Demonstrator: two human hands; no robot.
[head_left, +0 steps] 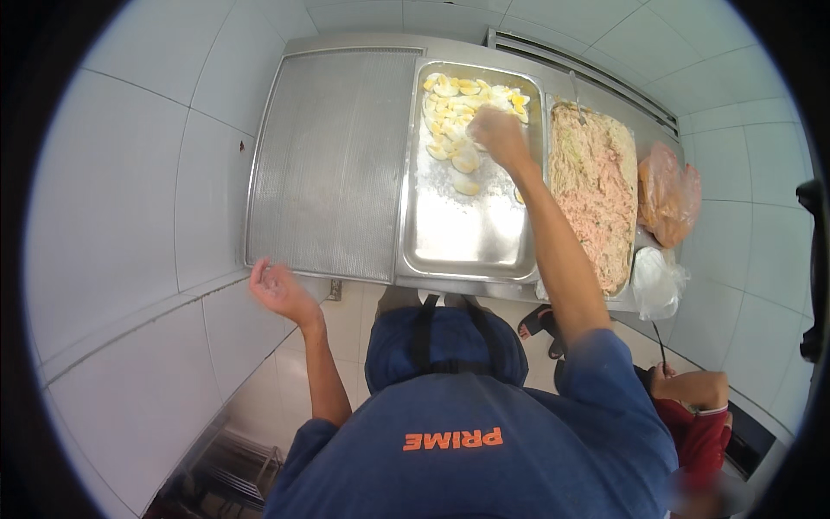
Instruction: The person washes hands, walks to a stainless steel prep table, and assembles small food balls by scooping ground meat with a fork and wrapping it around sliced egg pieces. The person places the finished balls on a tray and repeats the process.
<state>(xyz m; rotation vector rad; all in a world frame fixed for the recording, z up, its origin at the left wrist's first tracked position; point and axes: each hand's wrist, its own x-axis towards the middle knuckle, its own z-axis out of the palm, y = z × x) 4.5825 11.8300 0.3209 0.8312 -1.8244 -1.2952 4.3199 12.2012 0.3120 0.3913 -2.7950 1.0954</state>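
While trays point(467, 229) adjoin, one holds eggs point(448, 112).

From your head, the left of two side-by-side fisheye cameras looks steeply down and forward over the table point(484, 288). Your shirt point(471, 476) looms close at the lower edge; your left hand point(284, 291) and right hand point(499, 136) lie farther out, both in view. Tiled walls point(138, 164) flank the scene, bending toward the dark, curved rim.
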